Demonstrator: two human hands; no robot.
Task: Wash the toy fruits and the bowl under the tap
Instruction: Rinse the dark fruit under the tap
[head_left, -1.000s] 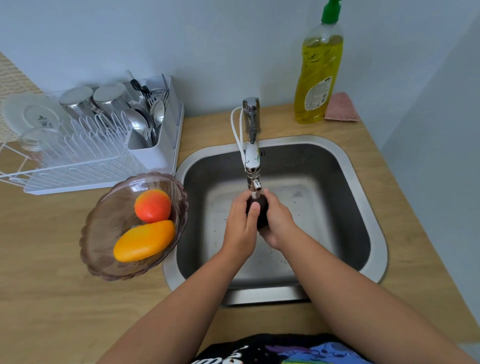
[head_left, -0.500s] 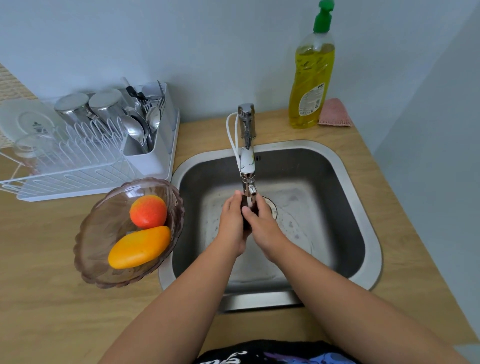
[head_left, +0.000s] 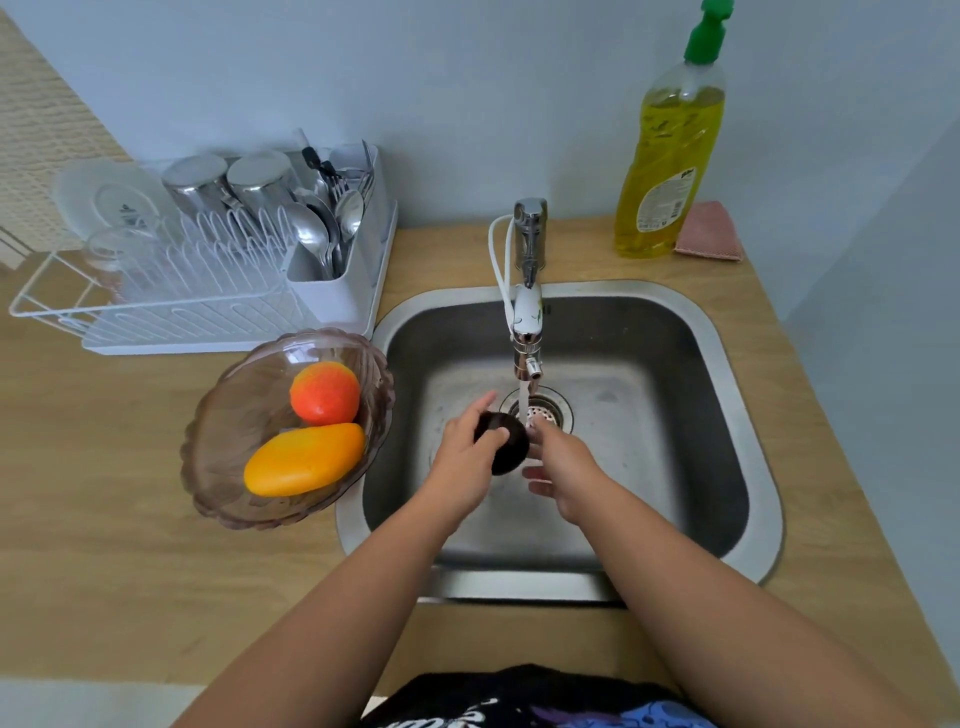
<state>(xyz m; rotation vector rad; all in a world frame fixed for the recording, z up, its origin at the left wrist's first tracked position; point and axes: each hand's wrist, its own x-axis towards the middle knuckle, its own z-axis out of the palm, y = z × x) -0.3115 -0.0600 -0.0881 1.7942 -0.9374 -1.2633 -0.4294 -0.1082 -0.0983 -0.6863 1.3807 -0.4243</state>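
Note:
Over the steel sink (head_left: 727, 364), my left hand (head_left: 462, 462) grips a dark round toy fruit (head_left: 506, 447) just left of the water stream from the tap (head_left: 527, 322). My right hand (head_left: 561, 467) is beside the fruit with fingers spread, wet under the running water, touching the fruit's right side at most. A brownish transparent bowl (head_left: 228, 441) stands on the counter left of the sink. In it lie a red-orange toy peach (head_left: 324, 392) and a yellow-orange toy mango (head_left: 304, 457).
A white dish rack (head_left: 208, 291) with steel cups, cutlery and a plate stands at the back left. A yellow dish soap bottle (head_left: 670, 156) and a pink sponge (head_left: 709, 231) are behind the sink on the right. The drain strainer (head_left: 545, 410) lies under the stream.
Both hands have dropped lower from the spout. My right hand has opened and come off the dark fruit, which now sits in my left hand alone.

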